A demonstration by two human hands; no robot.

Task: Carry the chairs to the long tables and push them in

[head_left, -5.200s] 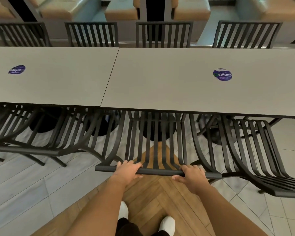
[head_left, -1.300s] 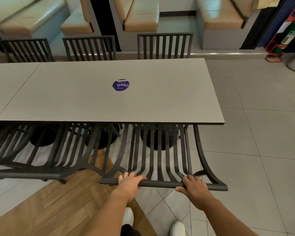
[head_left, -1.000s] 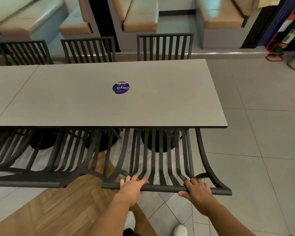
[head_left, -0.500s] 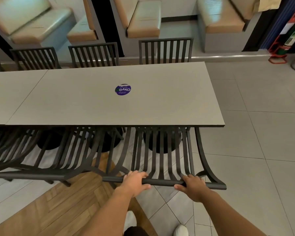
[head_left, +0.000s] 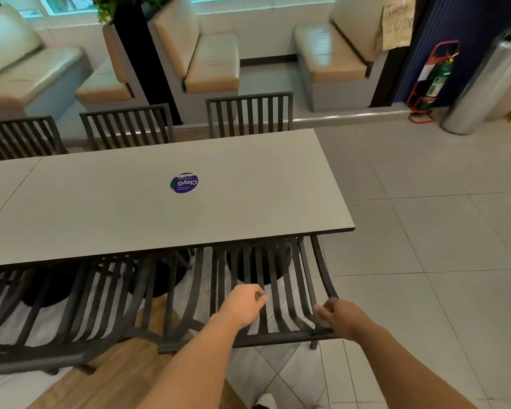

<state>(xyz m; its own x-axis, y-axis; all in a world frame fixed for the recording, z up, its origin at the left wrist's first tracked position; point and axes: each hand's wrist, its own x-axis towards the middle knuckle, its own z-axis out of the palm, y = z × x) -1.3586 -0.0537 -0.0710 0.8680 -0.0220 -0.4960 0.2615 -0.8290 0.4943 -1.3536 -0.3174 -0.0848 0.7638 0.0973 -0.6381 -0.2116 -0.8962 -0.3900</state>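
Head view: chair [head_left: 278, 293] backrest beneath loosely curled fingers [head_left: 322, 309].

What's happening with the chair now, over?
Left hand loosely curled, off the chair. Right hand at the top rail, grip unclear. Black slatted chair tucked under long table. Nothing in the way.

Two hands, left [head_left: 244, 305] and right [head_left: 338, 315], no grip on anything. Three black slatted chairs [head_left: 278, 290] on the near side, three more [head_left: 250, 113] beyond the counter [head_left: 248, 202]. One purple sticker [head_left: 184, 183], one fire extinguisher [head_left: 434, 81].
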